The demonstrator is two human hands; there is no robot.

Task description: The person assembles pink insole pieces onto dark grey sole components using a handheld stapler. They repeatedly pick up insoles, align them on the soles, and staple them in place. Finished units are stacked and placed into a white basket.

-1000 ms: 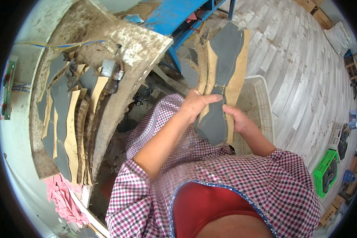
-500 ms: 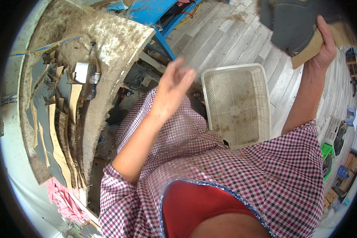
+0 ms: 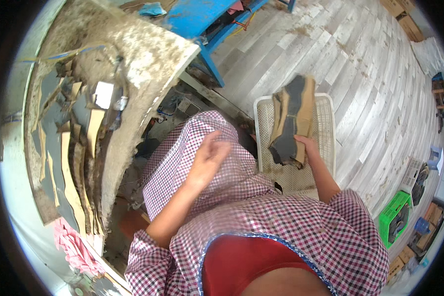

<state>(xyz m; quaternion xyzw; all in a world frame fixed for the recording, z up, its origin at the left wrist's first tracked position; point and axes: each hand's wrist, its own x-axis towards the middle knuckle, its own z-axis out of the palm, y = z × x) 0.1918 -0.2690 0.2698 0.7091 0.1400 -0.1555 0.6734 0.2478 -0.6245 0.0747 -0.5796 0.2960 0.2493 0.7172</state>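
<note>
My right hand [image 3: 307,146] grips the lower right edge of a dark grey and tan cut piece of sheet material [image 3: 292,113], which looks folded or layered and has ragged edges. It is over a white perforated plastic basket [image 3: 330,148] on the floor; whether they touch I cannot tell. My left hand [image 3: 208,160] is above my checked garment, its fingers loosely bent, slightly blurred and holding nothing. To the left, similar grey and tan cut pieces [image 3: 66,172] lie in an overlapping pile on a dusty worktable [image 3: 148,54].
A thin hose and a white block [image 3: 104,94] lie by the pile. Pink cloth [image 3: 74,246] hangs at the table's near end. Beyond the table stands a blue bench [image 3: 197,19]. On the right, a green crate [image 3: 394,217] stands on the plank floor [image 3: 365,98].
My right hand has brought the cut piece from the upper right down and left, over the basket. My left hand has dropped slightly nearer my body. The view has shifted a little.
</note>
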